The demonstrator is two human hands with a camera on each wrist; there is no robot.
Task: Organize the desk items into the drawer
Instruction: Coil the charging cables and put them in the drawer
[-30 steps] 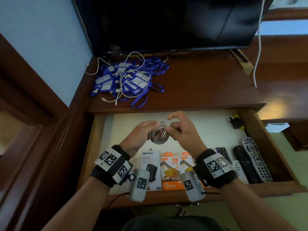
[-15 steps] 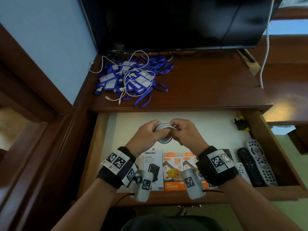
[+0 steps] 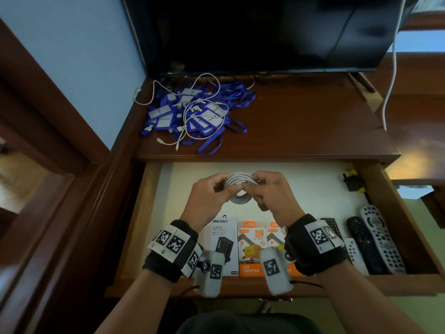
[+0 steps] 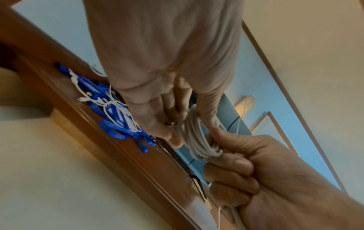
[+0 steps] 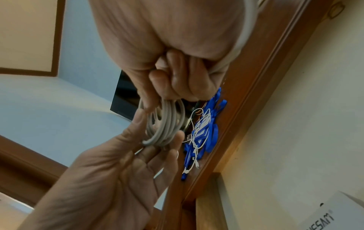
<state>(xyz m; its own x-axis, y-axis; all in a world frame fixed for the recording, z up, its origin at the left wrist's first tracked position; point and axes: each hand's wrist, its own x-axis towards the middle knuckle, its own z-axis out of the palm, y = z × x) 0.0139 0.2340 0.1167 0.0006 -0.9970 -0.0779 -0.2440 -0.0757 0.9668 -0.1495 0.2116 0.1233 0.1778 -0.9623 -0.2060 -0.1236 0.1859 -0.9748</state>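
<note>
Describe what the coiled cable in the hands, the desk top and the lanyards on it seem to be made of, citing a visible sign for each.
Coiled cable: probably smooth plastic or rubber sheathing; matte white, bends into tight loops.
Desk top: wood or wood veneer, glossy; reddish-brown with a light glare at its right edge.
Lanyards: likely woven fabric ribbon; flat blue straps lying limp and tangled.

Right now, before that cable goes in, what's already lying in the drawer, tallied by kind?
Charger boxes: 3
Remotes: 4
Black-and-yellow plug: 1
Total in the drawer: 8
Not counted: the coiled white cable, held above it by the left hand and right hand.
</note>
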